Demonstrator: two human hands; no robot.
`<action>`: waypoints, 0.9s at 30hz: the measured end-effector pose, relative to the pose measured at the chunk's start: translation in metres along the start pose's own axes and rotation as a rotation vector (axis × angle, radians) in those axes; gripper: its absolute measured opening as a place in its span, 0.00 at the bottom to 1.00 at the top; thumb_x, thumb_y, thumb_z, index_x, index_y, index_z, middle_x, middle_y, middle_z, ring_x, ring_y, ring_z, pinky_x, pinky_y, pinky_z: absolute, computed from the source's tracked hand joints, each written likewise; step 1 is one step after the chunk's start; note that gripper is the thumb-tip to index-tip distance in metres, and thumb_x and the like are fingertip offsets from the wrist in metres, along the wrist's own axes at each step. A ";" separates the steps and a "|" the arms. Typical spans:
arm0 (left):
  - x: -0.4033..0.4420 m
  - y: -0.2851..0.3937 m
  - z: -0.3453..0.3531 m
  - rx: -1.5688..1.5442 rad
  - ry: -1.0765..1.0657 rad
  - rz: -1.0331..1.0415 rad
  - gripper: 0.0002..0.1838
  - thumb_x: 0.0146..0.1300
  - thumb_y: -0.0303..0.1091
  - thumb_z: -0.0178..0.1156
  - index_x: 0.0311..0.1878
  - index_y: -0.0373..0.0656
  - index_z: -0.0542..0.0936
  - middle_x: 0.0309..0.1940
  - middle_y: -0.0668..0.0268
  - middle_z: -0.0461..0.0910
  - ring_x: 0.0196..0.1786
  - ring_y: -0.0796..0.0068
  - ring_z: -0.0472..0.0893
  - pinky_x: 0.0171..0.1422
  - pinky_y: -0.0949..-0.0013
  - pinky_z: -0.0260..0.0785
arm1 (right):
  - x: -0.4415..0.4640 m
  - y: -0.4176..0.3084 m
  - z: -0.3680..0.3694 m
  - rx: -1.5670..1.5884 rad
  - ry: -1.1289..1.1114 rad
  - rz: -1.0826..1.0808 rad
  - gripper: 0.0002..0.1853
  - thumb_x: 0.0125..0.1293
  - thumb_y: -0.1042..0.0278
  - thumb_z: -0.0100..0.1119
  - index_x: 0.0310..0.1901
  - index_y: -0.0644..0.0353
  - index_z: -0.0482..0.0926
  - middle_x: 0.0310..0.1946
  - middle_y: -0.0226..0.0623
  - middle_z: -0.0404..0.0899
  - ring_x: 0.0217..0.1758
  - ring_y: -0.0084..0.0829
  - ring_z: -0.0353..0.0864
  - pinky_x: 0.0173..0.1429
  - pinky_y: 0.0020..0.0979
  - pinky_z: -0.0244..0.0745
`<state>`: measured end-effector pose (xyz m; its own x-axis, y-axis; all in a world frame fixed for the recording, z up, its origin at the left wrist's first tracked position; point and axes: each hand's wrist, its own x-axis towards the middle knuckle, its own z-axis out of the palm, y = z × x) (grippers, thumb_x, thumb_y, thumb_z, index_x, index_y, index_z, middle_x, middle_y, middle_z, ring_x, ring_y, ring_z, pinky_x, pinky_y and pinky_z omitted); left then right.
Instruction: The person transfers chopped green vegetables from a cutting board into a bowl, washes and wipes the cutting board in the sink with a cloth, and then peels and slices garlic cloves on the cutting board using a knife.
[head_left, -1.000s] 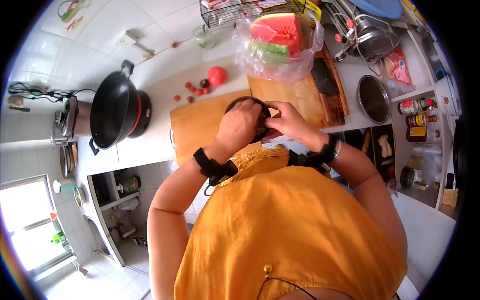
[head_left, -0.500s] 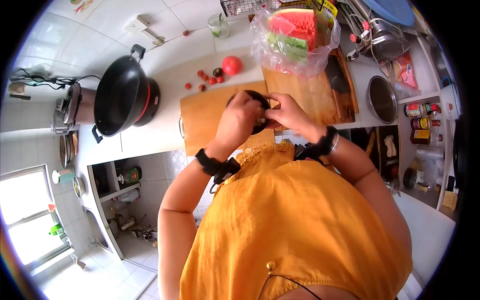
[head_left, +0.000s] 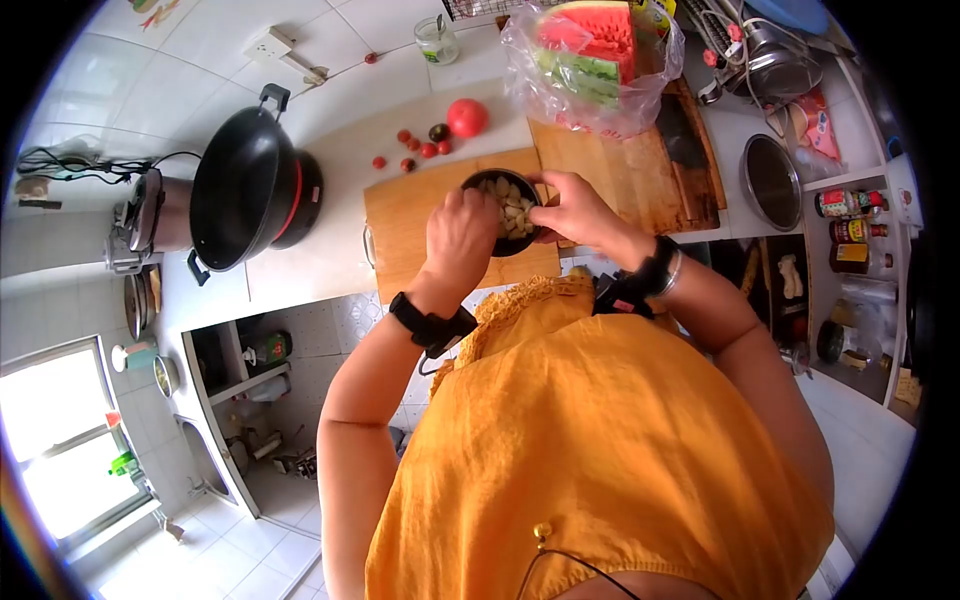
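Note:
A small dark bowl (head_left: 511, 248) holds several pale pieces that look like peeled garlic cloves (head_left: 515, 205). It sits over the front part of a wooden cutting board (head_left: 410, 215). My right hand (head_left: 585, 215) grips the bowl's right side, its thumb over the rim by the cloves and its fingers along the outer edge. My left hand (head_left: 463, 232) is closed at the bowl's left side, fingers curled over the rim. Its fingertips are partly hidden, so what they pinch does not show.
Behind the board lie a large tomato (head_left: 467, 118) and several cherry tomatoes (head_left: 429, 150). Cut watermelon (head_left: 590, 50) in a plastic bag rests near a second board (head_left: 600, 180). At left stands a black wok (head_left: 240, 190); a metal bowl (head_left: 771, 182) is at right.
My hands have moved apart from above the middle of the bowl to its two sides. The bowl's contents now show clearly.

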<state>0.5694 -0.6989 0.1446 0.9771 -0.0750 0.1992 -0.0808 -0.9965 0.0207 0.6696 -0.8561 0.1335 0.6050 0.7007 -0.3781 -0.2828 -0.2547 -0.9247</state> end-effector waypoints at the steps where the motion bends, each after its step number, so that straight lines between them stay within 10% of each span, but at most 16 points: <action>1: 0.001 0.000 0.003 0.033 -0.042 -0.017 0.07 0.46 0.26 0.58 0.30 0.44 0.73 0.29 0.63 0.72 0.37 0.61 0.75 0.35 0.63 0.72 | 0.001 0.002 0.000 0.008 0.000 -0.035 0.25 0.52 0.75 0.57 0.53 0.73 0.69 0.35 0.44 0.79 0.29 0.29 0.82 0.31 0.26 0.82; 5: 0.006 -0.009 0.000 -0.072 -0.042 -0.040 0.08 0.50 0.25 0.55 0.36 0.42 0.74 0.30 0.62 0.74 0.34 0.62 0.76 0.34 0.64 0.72 | 0.006 0.010 0.000 0.075 -0.006 -0.017 0.25 0.53 0.75 0.57 0.54 0.73 0.69 0.35 0.45 0.79 0.29 0.30 0.82 0.31 0.26 0.82; 8: 0.008 -0.014 -0.018 -0.675 0.029 -0.272 0.08 0.54 0.26 0.53 0.38 0.41 0.75 0.30 0.63 0.76 0.30 0.70 0.77 0.32 0.70 0.72 | 0.003 0.005 -0.003 0.124 0.018 0.030 0.24 0.54 0.74 0.57 0.54 0.72 0.69 0.34 0.45 0.79 0.29 0.30 0.83 0.31 0.26 0.82; 10: 0.007 -0.020 -0.026 -1.687 -0.190 -0.748 0.10 0.56 0.27 0.52 0.42 0.40 0.75 0.31 0.63 0.77 0.29 0.76 0.76 0.32 0.72 0.71 | -0.001 -0.002 -0.005 0.060 -0.026 0.108 0.26 0.57 0.77 0.53 0.60 0.68 0.64 0.36 0.44 0.79 0.31 0.29 0.82 0.34 0.24 0.81; 19: 0.002 0.002 0.004 -0.503 -0.118 -0.005 0.11 0.50 0.22 0.59 0.38 0.39 0.72 0.29 0.55 0.76 0.34 0.55 0.79 0.35 0.59 0.71 | 0.006 0.012 -0.001 0.009 -0.029 0.034 0.24 0.58 0.77 0.54 0.58 0.67 0.66 0.33 0.41 0.79 0.30 0.27 0.82 0.33 0.24 0.80; 27: 0.007 0.009 0.018 -0.436 -0.201 -0.044 0.08 0.52 0.28 0.58 0.37 0.40 0.73 0.27 0.52 0.76 0.33 0.49 0.77 0.35 0.55 0.70 | 0.009 0.010 0.001 -0.023 -0.024 0.027 0.24 0.54 0.75 0.57 0.55 0.69 0.69 0.32 0.41 0.79 0.28 0.27 0.81 0.31 0.25 0.80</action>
<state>0.5791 -0.7086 0.1283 0.9966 -0.0817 -0.0035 -0.0718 -0.8942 0.4419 0.6715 -0.8515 0.1206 0.5790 0.7093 -0.4020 -0.2816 -0.2888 -0.9151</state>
